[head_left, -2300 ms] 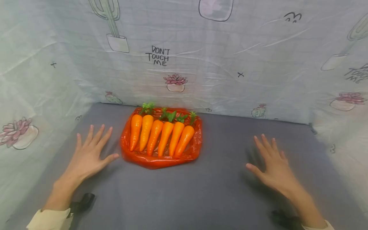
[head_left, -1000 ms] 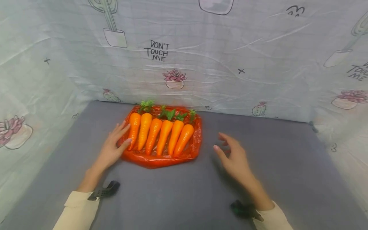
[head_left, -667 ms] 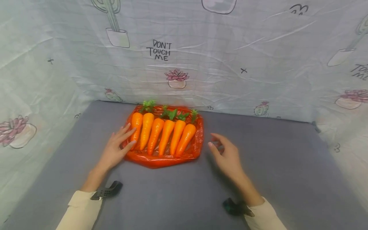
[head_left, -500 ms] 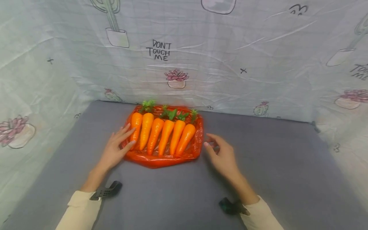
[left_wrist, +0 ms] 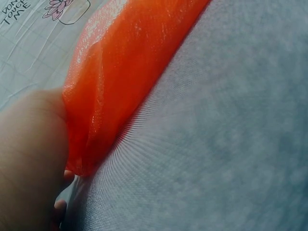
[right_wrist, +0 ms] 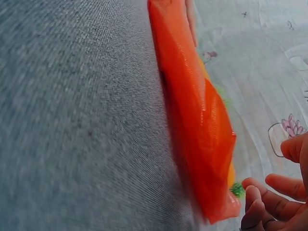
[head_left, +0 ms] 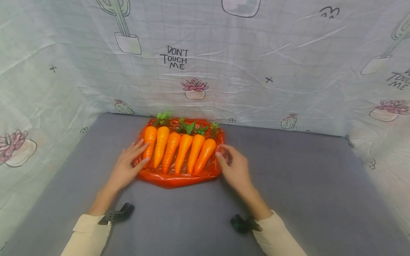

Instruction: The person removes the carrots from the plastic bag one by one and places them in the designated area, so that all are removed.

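The red-orange bag [head_left: 169,182] lies on the worktop [head_left: 179,220] between your two hands, its long axis running roughly from 9 to 3 o'clock. From your left hand [head_left: 125,169] it sits at about 2 o'clock; from your right hand [head_left: 236,170], at about 10. Your left is the nearer: its loosely extended fingers reach over the 9 o'clock edge and the outermost carrot there. Your right bends gently at the 3 o'clock edge, its fingers parted and holding nothing; whether they touch the plastic you cannot quite tell. Neither hand looks clenched.

The bag is shiny, thin and crinkled, with a raised, puffy rim at 6 o'clock. Six glossy orange carrots [head_left: 183,153] rest in it side by side, their leafy green tops [head_left: 163,118] towards 12 and their narrow tips slanting towards 7.
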